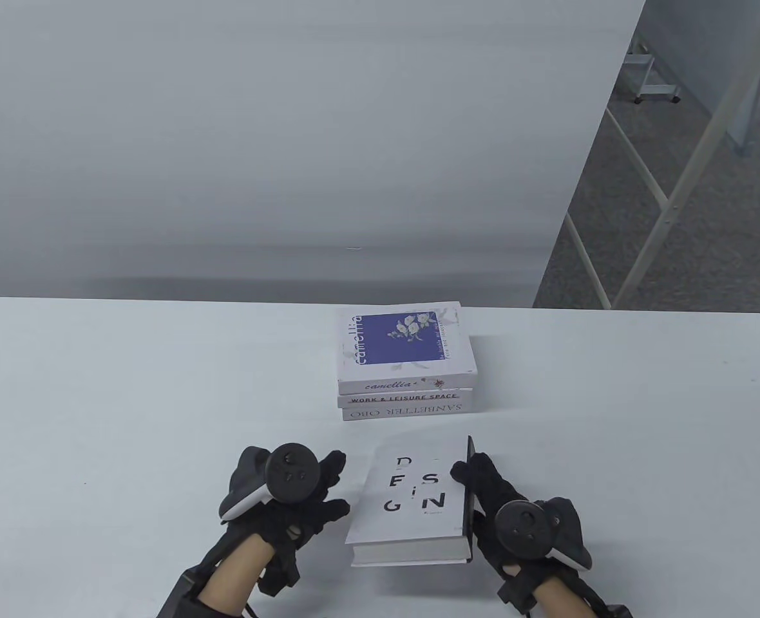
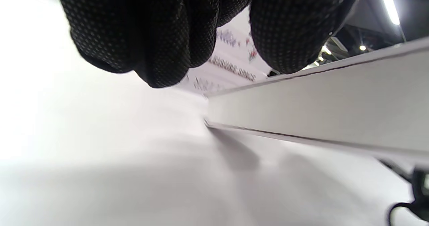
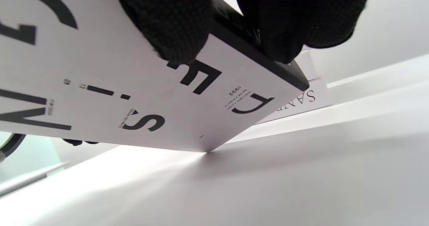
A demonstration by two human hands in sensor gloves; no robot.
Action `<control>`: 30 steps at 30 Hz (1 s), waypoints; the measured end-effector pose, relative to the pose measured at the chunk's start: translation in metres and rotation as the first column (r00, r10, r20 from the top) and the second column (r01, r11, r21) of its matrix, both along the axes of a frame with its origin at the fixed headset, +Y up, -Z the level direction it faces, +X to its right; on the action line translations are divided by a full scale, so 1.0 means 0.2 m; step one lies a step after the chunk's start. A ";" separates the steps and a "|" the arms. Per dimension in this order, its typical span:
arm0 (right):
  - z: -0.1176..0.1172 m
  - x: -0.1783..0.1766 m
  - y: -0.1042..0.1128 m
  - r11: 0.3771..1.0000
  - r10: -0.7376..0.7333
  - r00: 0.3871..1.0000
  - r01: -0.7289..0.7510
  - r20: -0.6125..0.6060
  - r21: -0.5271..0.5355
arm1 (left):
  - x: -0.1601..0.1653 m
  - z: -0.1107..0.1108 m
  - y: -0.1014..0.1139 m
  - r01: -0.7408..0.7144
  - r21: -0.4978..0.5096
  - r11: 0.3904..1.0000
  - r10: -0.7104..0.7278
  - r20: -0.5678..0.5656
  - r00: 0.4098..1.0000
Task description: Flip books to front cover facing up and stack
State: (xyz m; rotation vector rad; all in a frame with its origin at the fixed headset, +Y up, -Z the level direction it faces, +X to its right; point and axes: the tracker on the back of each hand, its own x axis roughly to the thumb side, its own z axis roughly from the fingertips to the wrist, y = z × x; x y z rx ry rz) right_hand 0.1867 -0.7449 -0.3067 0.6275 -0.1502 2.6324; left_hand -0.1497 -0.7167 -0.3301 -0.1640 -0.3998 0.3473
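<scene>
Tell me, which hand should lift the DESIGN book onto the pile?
Probably the right hand: it already grips the DESIGN book by its dark spine edge. The left hand only sits beside it.

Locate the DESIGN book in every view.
Table view: DESIGN book lower centre, between both hands.
Left wrist view: its pale page edge runs along the right.
Right wrist view: cover fills upper left, tilted.
Shared landmark: the stack beyond it, spine lettering visible.

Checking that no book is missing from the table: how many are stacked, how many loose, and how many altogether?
Stacked books: 3, camellia on top, Work & Leisure Space, Sanbetter Oro
Loose books: 1, Design, its right edge gripped by the right hand
Total: 4
</scene>
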 end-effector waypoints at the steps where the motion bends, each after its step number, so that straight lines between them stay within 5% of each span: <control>1: -0.01 0.01 0.00 0.999 -0.029 0.999 0.029 0.017 -0.017 | -0.01 0.01 0.03 0.044 0.039 0.998 -0.044 0.001 0.999; 6: -0.04 0.05 -0.03 0.962 -0.220 0.972 0.230 0.084 -0.148 | -0.06 0.07 0.13 0.118 0.123 0.985 -0.121 0.019 0.992; 12: -0.06 0.06 -0.07 0.836 -0.441 0.881 0.472 0.171 -0.280 | -0.10 0.11 0.25 0.267 0.191 0.944 -0.269 -0.014 0.963; 19: -0.10 0.04 -0.06 0.736 -0.554 0.810 0.584 0.192 -0.343 | -0.17 0.15 0.36 0.269 0.258 0.928 -0.264 -0.054 0.963; 30: -0.30 -0.07 0.00 0.453 -0.713 0.599 0.790 0.364 -0.413 | -0.27 0.17 0.42 0.239 0.264 0.935 -0.222 -0.095 0.970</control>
